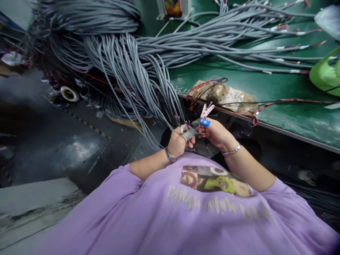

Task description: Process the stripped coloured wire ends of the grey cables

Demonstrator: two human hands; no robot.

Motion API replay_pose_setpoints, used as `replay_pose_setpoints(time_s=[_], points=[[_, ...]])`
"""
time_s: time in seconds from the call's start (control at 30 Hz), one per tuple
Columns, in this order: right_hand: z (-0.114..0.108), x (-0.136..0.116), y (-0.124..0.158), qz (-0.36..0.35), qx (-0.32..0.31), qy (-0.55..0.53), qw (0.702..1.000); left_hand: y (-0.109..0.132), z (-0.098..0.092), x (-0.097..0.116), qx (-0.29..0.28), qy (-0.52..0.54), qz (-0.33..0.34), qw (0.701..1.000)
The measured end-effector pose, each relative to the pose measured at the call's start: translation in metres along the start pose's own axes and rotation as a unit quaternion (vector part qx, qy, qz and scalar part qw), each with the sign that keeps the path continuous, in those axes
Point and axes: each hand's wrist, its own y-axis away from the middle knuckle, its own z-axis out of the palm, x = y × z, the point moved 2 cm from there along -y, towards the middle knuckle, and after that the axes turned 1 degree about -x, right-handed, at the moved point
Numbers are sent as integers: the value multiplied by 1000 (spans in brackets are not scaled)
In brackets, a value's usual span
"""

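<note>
My left hand (177, 143) is closed around the end of a grey cable, with thin coloured wires (177, 119) sticking up above the fist. Across its thumb side lies a grey wrapped piece (189, 135); whether it is tape on the thumb or cable sheath I cannot tell. Close beside it, my right hand (217, 134) is closed in a pinch at a thin greenish wire (199, 133). A blue finger cover (204, 122) is on one of its digits. Just above that stands a pink clothes peg (207, 111). The fingertips are partly hidden.
Many grey cables (148, 81) hang over the edge of the green table (281, 86) from a large bundle (101, 16). A taped cardboard block (225, 97) with red and black cords sits at the edge. A green plastic container (325, 72) stands at right. Tape rolls (69, 94) lie low at left.
</note>
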Motion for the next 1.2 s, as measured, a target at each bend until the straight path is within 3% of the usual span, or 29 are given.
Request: replay_pose_setpoints(time_s=[0.23,0.6,0.7,0.87,0.97,1.2], points=[[1,-6,-4,13,7,56,998,3,-3,-3,-29,-46,12,998],[9,-6,1,-83,27,107,990,0,2,1,-47,-46,-44,997],[8,-2,2,-93,31,67,993,1,2,3,-34,-13,-57,998],[-8,3,5,-37,-25,-71,997,3,1,12,-33,35,-41,998],[-17,0,0,-24,-7,-124,992,4,5,19,-40,47,-41,997],[0,-21,-15,-39,34,-131,990,-4,23,25,-30,56,-14,998]])
